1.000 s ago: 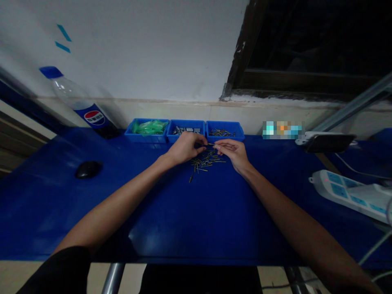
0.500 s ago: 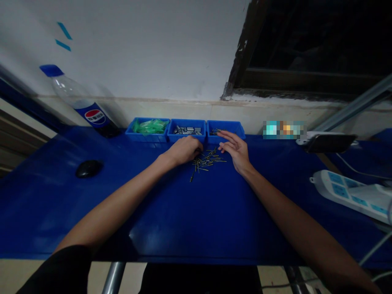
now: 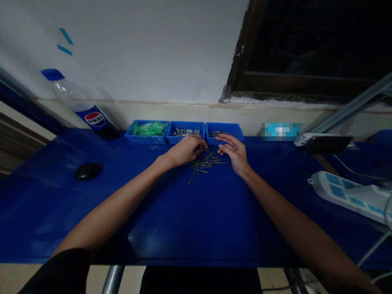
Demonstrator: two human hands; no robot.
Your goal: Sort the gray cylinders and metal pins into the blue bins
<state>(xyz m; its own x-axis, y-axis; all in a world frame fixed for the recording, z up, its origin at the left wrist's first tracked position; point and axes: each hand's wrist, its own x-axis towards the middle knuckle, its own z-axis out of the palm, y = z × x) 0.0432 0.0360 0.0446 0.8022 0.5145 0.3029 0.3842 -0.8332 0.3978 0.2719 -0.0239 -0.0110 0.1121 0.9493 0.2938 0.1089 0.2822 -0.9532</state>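
Pins (image 3: 204, 163) skinny, straight, gold and dark, messy heap toward back edge of worktop (image 3: 190, 220). Left hand (image 3: 183, 150) curled, can't tell if gripping. Right hand (image 3: 236, 156): fingers loose, spread.

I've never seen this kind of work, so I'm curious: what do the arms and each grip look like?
They are a person's: a black sleeve shows on the left side, while the left forearm and right forearm are bare. The left grip and right grip are ungloved human hands. No watch, cable or marking shows on them.
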